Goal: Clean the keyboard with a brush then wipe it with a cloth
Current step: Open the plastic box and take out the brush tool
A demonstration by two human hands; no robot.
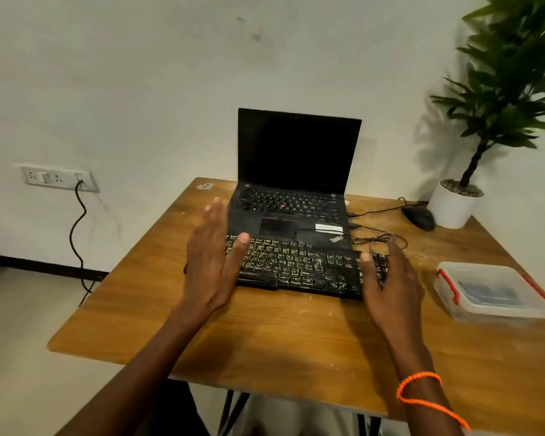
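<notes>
1. Head view: black keyboard lay at frame centre on the wooden table, its far edge against the front of an open ThinkPad laptop, screen dark.
2. Left hand was released, fingers straight, at the keyboard's left end; thumb lay over the top-left keys. Contact could not be confirmed.
3. Right hand covered the keyboard's right end, fingers spread and lightly bent over the keys, holding nothing; orange thread bracelet on the wrist.
4. Clear lidded container with red clips sat at frame right, apart from the keyboard.
5. Black mouse lay beside a white plant pot, upper right.
</notes>
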